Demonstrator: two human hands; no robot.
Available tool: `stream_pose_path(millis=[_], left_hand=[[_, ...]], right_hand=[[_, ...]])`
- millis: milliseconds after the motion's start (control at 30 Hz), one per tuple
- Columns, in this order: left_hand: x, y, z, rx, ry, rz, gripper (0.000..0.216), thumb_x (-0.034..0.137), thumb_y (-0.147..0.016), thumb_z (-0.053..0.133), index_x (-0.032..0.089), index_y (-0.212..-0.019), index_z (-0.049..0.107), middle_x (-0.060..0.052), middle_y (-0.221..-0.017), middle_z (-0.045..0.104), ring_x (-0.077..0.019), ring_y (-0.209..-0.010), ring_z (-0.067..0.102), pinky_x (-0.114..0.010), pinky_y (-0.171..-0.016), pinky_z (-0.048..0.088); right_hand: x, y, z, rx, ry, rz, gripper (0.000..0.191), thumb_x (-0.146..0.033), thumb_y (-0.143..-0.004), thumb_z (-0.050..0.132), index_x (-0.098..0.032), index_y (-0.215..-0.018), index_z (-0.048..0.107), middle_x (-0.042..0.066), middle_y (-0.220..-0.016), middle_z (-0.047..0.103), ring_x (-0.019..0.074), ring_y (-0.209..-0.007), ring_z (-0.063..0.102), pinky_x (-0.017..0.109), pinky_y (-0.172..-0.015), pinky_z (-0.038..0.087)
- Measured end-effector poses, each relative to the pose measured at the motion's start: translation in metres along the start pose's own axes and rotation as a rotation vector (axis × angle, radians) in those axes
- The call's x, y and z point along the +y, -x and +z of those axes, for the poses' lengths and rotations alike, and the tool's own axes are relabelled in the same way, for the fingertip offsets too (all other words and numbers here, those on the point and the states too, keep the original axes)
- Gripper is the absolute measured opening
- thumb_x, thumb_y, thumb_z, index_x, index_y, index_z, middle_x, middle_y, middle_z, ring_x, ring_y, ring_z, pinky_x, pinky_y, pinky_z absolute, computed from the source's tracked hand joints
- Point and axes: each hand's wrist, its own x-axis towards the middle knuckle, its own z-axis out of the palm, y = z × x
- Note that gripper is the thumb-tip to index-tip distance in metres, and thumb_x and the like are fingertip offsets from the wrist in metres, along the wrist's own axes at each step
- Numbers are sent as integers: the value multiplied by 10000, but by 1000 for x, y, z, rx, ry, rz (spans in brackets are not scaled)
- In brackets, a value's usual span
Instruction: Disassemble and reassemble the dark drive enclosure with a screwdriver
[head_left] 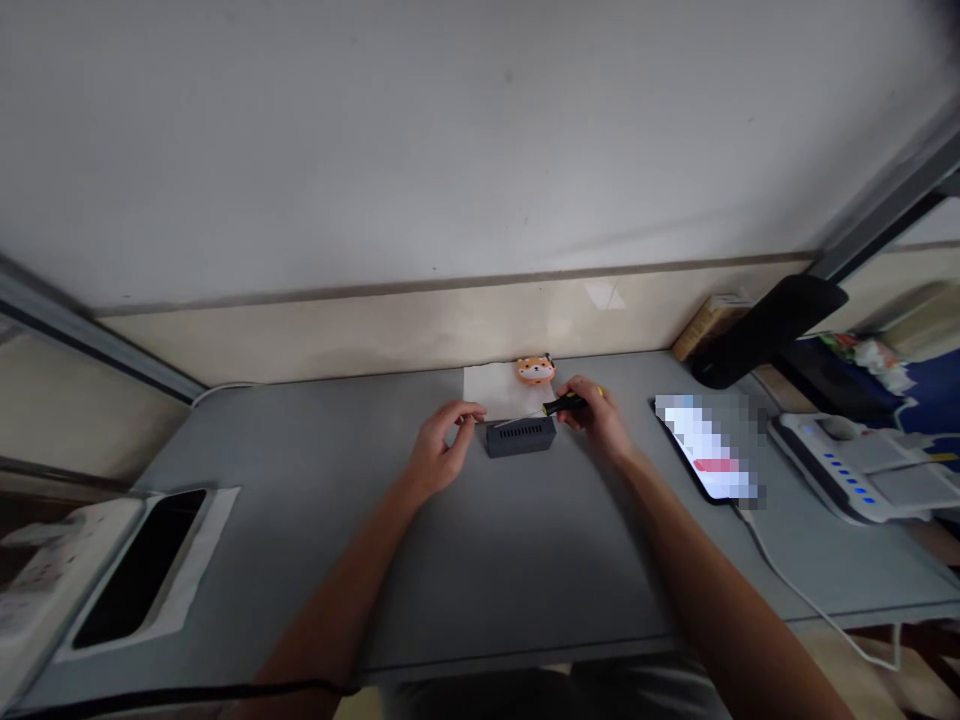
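Observation:
My right hand (596, 415) is wrapped round the black and yellow handle of a screwdriver (559, 405). Its thin shaft points left, passing over a dark grey box (520, 440) with a row of slots along its top. Just left of the box is my left hand (442, 450), its thumb and fingertips drawn together close to the screwdriver's tip. Whatever those fingers pinch, if anything, is too small to make out. Behind the box lies a white sheet of paper (487, 385), and an orange animal-faced case (535, 370) sits at its right side.
A lit phone (705, 450) with a white cable lies right of my right arm, beside a white power strip (847, 470). A black cylinder (769, 330) leans at the back right. On the left, a dark-screened phone (142, 570) rests on white paper. The wall closes off the back.

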Motion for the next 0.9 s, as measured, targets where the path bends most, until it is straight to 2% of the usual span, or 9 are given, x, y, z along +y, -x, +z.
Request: stream_pose_path(millis=[133, 333, 400, 500, 633, 700, 733, 833, 900], left_hand=[[4, 1, 0, 9, -159, 233, 225, 102, -961, 457, 207, -954, 655, -53, -922, 720, -176, -873, 681, -323, -804, 550], [3, -2, -2, -17, -417, 478, 348, -24, -872, 410, 201, -980, 652, -44, -876, 709, -164, -762, 657, -311, -725, 525], [4, -4, -4, 21, -493, 550, 356, -42, -842, 410, 195, -956, 649, -43, -839, 695, -165, -727, 636, -307, -695, 508], [11, -5, -7, 141, -550, 627, 321, -49, -804, 432, 189, -887, 631, -38, -781, 667, -162, -659, 588, -304, -644, 468], [26, 1, -3, 235, -482, 688, 279, -42, -786, 437, 201, -773, 574, -9, -682, 597, -146, -583, 511, -299, -588, 394], [34, 8, 3, 211, -443, 711, 260, -13, -821, 443, 200, -729, 559, -11, -662, 576, -147, -583, 504, -307, -584, 377], [37, 12, 7, 161, -437, 723, 264, 7, -846, 441, 200, -711, 559, -16, -663, 576, -149, -594, 511, -308, -590, 384], [43, 21, 18, 13, -463, 763, 308, 47, -885, 417, 208, -669, 568, -20, -653, 578, -147, -591, 507, -307, -587, 408], [43, 23, 22, -20, -482, 768, 321, 50, -883, 403, 214, -674, 583, -20, -649, 583, -147, -587, 519, -309, -587, 426]], right_hand=[[0, -1, -3, -7, 12, 1, 319, -530, -685, 660, -212, -673, 641, 6, -496, 587, 110, -446, 424, 253, -455, 290], [2, -4, -2, 55, 18, -12, 398, -621, -686, 671, -226, -700, 625, -7, -517, 580, 112, -455, 408, 264, -463, 268], [5, -4, 2, 52, 48, -21, 447, -669, -691, 675, -228, -752, 635, -3, -577, 620, 113, -486, 423, 261, -482, 301], [11, -3, 9, -41, 162, -24, 509, -718, -711, 671, -226, -840, 656, 21, -704, 690, 131, -569, 489, 266, -540, 374], [18, -4, 15, -134, 248, -56, 536, -734, -745, 651, -219, -895, 660, 38, -792, 722, 171, -714, 612, 289, -663, 459], [20, -5, 16, -158, 251, -95, 523, -724, -763, 648, -220, -900, 663, 34, -817, 728, 179, -777, 650, 299, -734, 483], [21, -5, 16, -167, 247, -108, 512, -717, -771, 647, -222, -899, 668, 28, -825, 729, 178, -790, 658, 300, -751, 488], [22, -6, 18, -184, 214, -91, 480, -693, -771, 668, -227, -885, 679, 9, -810, 722, 167, -774, 665, 287, -730, 490], [22, -6, 19, -177, 178, -72, 468, -680, -755, 691, -227, -871, 686, 10, -814, 722, 167, -784, 669, 275, -704, 483]])
